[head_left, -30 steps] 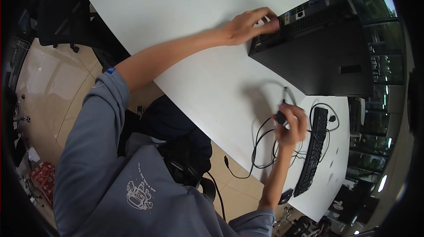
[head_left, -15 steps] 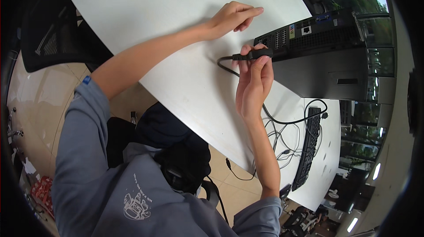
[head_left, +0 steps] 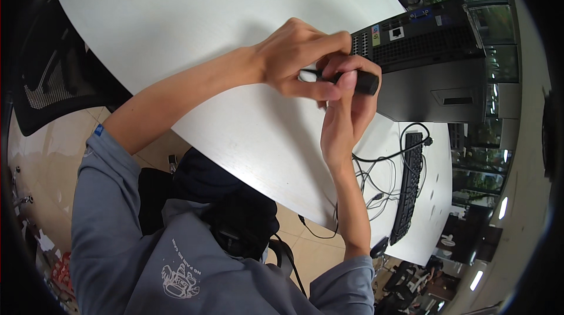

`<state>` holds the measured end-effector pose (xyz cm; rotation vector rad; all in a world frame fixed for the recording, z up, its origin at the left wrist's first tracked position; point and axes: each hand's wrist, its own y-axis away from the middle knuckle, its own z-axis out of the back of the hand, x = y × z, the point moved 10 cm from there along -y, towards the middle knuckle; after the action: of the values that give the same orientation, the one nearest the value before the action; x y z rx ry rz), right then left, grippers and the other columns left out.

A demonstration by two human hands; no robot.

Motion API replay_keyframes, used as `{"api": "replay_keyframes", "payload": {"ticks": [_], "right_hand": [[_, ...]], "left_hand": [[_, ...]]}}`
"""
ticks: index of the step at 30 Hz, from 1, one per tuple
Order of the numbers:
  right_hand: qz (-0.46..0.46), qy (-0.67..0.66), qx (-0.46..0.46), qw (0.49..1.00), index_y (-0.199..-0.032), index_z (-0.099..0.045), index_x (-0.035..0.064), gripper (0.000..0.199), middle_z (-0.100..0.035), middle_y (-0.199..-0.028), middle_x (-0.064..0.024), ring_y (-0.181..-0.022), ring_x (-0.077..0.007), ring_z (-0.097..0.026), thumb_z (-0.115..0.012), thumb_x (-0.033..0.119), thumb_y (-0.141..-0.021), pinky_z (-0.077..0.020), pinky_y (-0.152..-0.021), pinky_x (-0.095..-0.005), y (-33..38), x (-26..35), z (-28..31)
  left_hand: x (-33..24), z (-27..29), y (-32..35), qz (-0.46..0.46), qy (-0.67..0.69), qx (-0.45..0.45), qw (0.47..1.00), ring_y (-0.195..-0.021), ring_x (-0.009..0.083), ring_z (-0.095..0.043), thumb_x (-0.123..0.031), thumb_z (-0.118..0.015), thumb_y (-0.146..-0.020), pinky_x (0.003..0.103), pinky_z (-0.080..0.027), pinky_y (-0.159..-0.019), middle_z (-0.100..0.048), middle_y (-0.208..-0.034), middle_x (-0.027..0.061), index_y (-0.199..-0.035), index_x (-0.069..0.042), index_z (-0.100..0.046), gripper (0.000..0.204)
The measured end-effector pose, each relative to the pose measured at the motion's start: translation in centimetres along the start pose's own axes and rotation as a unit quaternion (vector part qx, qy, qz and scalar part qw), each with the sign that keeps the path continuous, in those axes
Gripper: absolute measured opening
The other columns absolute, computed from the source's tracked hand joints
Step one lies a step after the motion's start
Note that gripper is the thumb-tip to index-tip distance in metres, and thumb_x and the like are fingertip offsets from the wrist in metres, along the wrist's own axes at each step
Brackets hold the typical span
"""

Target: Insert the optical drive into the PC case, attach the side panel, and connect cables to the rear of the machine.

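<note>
A black power cord's plug [head_left: 367,83] is held above the white table, its blunt end pointing right. My right hand [head_left: 345,109] is closed around the plug, thumb on its near side. From the left, my left hand [head_left: 302,59] wraps its fingers and thumb about the cord end of the plug, against the right fingertips. Just beyond my hands stands a black computer tower [head_left: 429,94], its port side facing the far left. My fingers hide much of the plug and part of the tower's back.
The white table [head_left: 235,138] runs diagonally beneath my arms. A black keyboard [head_left: 406,197] lies on the right, with tangled thin cables [head_left: 376,183] beside it and one hanging over the near edge. A black mesh chair [head_left: 59,80] stands at the left, and a dark mouse [head_left: 380,247] sits near the table's right corner.
My left hand has come down and right from over the table and closed on the plug's cord end. The view has shifted slightly, and my right hand still grips the plug.
</note>
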<state>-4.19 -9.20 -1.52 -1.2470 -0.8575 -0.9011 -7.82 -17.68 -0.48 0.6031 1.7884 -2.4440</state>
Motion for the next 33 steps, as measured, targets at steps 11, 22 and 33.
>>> {"api": "replay_keyframes", "payload": {"ticks": [11,22,33], "right_hand": [[0.065,0.053,0.052,0.995,-0.148,-0.033,-0.0009,0.053,-0.048,-0.122,-0.016,-0.087,-0.0174,-0.062,-0.051,0.015,-0.101,-0.0543,-0.073,-0.0308,-0.6,2.4,1.8],[0.28,0.322,-0.088,0.9,-0.125,-0.039,0.0006,0.037,-0.048,-0.103,-0.0126,-0.075,-0.0154,-0.058,-0.055,-0.005,-0.092,-0.0498,-0.065,-0.0259,4.8,6.9,7.4],[0.295,0.327,-0.367,0.819,-0.113,-0.048,0.0021,0.015,-0.054,-0.091,-0.0071,-0.08,-0.0146,-0.051,-0.053,0.01,-0.101,-0.0424,-0.075,-0.0319,6.5,11.1,20.9]], "left_hand": [[-0.3,-0.1,0.3,-0.012,-0.063,-0.028,0.998,-0.051,0.0208,-0.058,-0.02,-0.063,-0.093,0.032,-0.046,-0.048,-0.063,-0.069,0.0094,-0.098,0.001,-0.057,0.023],[4.9,2.5,-0.3,0.058,-0.269,0.129,0.953,-0.05,0.0237,-0.055,-0.032,-0.072,-0.085,0.033,-0.044,-0.051,-0.062,-0.061,0.0048,-0.084,-0.009,-0.071,0.023],[6.9,-1.3,1.9,0.115,-0.37,0.22,0.895,-0.041,0.0231,-0.048,-0.04,-0.06,-0.096,0.033,-0.038,-0.045,-0.05,-0.046,0.0032,-0.086,-0.008,-0.06,0.033]]}}
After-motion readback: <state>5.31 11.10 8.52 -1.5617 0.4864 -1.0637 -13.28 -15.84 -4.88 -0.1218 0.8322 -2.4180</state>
